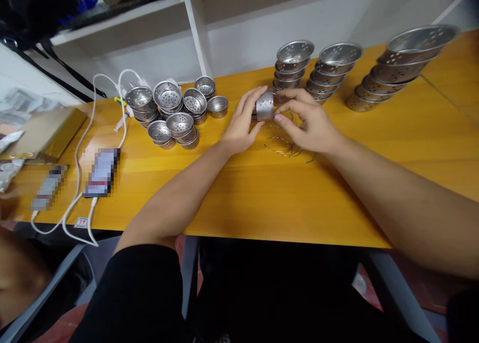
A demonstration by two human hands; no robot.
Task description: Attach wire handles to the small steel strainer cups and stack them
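Note:
A small perforated metal strainer cup (pixel 265 107) is held on its side above the table. My left hand (pixel 240 122) is closed around its left part, fingers over the top and thumb beneath. On the other side, my right hand (pixel 310 119) has its thumb and fingertips drawn together at the cup's right edge. Whatever thin piece those fingertips may pinch is too small to make out. Several thin bent wires (pixel 286 147) lie on the table just below my hands.
Stacked strainer cups stand behind my right hand, among them a tall leaning stack (pixel 398 68). More cups (pixel 179 123) cluster to the left. Further left lie a phone (pixel 102 172) on a white cable (pixel 79 138), a second phone (pixel 49 187) and a cardboard box (pixel 56 133). Another person's arm shows at lower left.

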